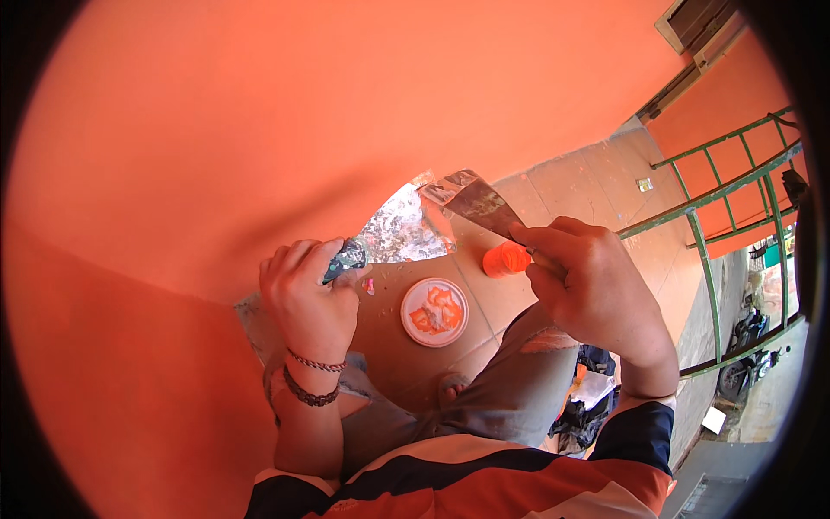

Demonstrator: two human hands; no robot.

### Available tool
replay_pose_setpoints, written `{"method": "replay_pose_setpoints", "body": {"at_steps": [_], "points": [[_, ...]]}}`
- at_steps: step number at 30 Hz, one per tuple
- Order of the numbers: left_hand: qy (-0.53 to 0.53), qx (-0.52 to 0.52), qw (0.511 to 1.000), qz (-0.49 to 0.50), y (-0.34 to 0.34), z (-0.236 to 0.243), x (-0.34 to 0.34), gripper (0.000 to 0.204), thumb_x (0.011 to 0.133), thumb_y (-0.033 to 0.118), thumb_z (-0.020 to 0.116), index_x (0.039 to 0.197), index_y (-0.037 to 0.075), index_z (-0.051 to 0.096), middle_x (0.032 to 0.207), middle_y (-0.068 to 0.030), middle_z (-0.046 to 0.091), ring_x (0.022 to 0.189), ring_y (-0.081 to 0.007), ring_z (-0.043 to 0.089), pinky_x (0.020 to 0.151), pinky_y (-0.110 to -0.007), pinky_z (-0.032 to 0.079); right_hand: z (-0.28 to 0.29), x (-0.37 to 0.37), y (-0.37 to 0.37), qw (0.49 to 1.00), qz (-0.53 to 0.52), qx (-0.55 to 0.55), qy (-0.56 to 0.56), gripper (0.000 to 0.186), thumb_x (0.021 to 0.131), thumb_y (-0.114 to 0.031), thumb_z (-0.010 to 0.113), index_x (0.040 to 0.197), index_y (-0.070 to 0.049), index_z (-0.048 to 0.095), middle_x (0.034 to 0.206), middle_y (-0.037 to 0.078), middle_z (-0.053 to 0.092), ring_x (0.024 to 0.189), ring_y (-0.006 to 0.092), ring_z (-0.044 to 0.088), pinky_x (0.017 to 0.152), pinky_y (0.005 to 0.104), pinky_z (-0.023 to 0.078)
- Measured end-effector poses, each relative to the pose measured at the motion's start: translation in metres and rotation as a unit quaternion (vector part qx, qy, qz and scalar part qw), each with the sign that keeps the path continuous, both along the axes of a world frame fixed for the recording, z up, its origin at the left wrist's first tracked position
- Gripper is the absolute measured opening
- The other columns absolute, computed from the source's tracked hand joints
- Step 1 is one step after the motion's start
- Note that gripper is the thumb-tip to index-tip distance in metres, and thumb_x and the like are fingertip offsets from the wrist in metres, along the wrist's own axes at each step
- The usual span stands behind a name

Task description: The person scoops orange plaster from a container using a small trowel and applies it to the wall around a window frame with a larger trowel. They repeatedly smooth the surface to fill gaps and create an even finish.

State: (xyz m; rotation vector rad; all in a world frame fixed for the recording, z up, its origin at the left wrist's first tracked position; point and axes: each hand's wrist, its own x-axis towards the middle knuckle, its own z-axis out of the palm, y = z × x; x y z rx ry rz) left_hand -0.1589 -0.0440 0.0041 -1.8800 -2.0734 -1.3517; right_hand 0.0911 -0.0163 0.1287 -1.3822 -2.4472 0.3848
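Observation:
My left hand [304, 290] is closed around the dark, paint-flecked handle of a wide putty knife [399, 232]. Its broad, shiny blade is smeared and points up to the right. In my right hand [595, 281] I grip a second, narrower putty knife [482, 206]; its handle is mostly hidden by my fingers. The far ends of the two blades meet or overlap, with some orange material at the wide blade's edge. Below them on the floor sits a round white lid or shallow dish [407, 322] holding orange and white paste. An orange container [505, 259] stands beside my right knife.
An orange wall [328, 95] rises in front and to the left. Tiled floor [566, 186] runs along it, with a small pink scrap [368, 286] near the dish. A green metal railing [705, 203] stands at right, and a motorcycle [743, 355] beyond it. Dark bags [577, 422] lie by my leg.

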Motion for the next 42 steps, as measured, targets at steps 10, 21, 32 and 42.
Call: {"method": "replay_pose_setpoints", "body": {"at_steps": [10, 21, 32, 42], "points": [[-0.012, 0.038, 0.999, 0.02, -0.001, -0.002, 0.002, 0.031, 0.059, 0.006, 0.081, 0.089, 0.008, 0.073, 0.084, -0.0028, 0.066, 0.081, -0.0252, 0.06, 0.076, -0.038, 0.042, -0.012, -0.006, -0.02, 0.992, 0.008, 0.025, -0.124, 0.038, 0.08, 0.002, 0.061, 0.118, 0.0, 0.065, 0.079, 0.018, 0.059, 0.066, 0.0376, 0.062, 0.059, 0.0447, 0.05], [-0.039, 0.037, 0.998, 0.021, -0.001, 0.003, 0.004, 0.033, 0.058, 0.002, 0.086, 0.089, 0.003, 0.072, 0.086, -0.0078, 0.068, 0.085, -0.0285, 0.062, 0.078, -0.038, 0.048, 0.01, -0.016, -0.012, 0.997, 0.006, 0.05, -0.06, 0.036, 0.08, 0.003, 0.06, 0.116, 0.003, 0.066, 0.082, 0.019, 0.061, 0.065, 0.0368, 0.062, 0.059, 0.0433, 0.049], [-0.025, 0.06, 0.996, 0.054, 0.001, -0.007, 0.001, 0.035, 0.058, 0.004, 0.087, 0.09, 0.002, 0.072, 0.084, -0.0098, 0.068, 0.08, -0.0293, 0.063, 0.074, -0.038, 0.049, -0.004, -0.005, -0.023, 0.992, 0.014, 0.009, -0.122, 0.038, 0.079, 0.0, 0.061, 0.117, 0.0, 0.062, 0.082, 0.019, 0.06, 0.069, 0.0387, 0.063, 0.06, 0.0456, 0.051], [-0.068, 0.063, 0.995, 0.033, -0.002, -0.01, 0.005, 0.034, 0.058, 0.006, 0.083, 0.09, 0.006, 0.074, 0.087, -0.005, 0.068, 0.082, -0.0261, 0.062, 0.079, -0.039, 0.043, 0.004, -0.018, -0.019, 0.993, 0.002, 0.074, -0.088, 0.035, 0.082, 0.001, 0.06, 0.116, 0.003, 0.064, 0.083, 0.018, 0.061, 0.067, 0.0378, 0.063, 0.06, 0.0443, 0.052]]}}
